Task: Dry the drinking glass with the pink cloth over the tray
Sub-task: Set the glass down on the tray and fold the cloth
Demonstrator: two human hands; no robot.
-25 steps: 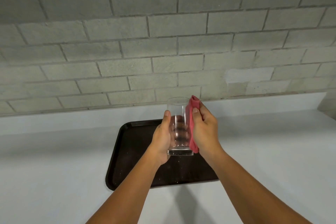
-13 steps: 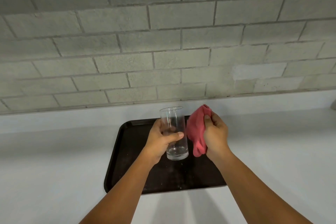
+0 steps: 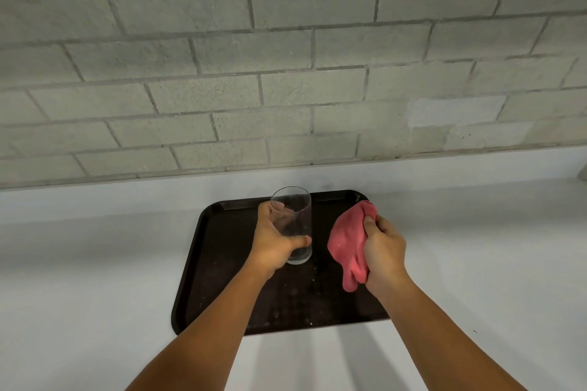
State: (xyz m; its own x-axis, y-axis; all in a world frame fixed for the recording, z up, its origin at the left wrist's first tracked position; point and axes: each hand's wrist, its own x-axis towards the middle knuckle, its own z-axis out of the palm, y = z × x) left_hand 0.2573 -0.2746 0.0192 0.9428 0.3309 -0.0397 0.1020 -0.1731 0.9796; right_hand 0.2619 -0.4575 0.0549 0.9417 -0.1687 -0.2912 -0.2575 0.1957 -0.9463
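Observation:
A clear drinking glass point(image 3: 293, 216) stands upright over the dark brown tray point(image 3: 219, 263), its base low on or just above the tray surface. My left hand point(image 3: 273, 241) wraps around its lower half from the left. A bunched pink cloth point(image 3: 347, 244) hangs from my right hand point(image 3: 382, 251), to the right of the glass and apart from it, over the tray's right side.
The tray lies on a white counter point(image 3: 95, 279) against a grey block wall point(image 3: 286, 73). Small specks and droplets dot the tray surface. Bare counter stretches to the left and right of the tray.
The cloth came off the glass and my right hand drew away to the right. My left hand lowered the glass toward the tray.

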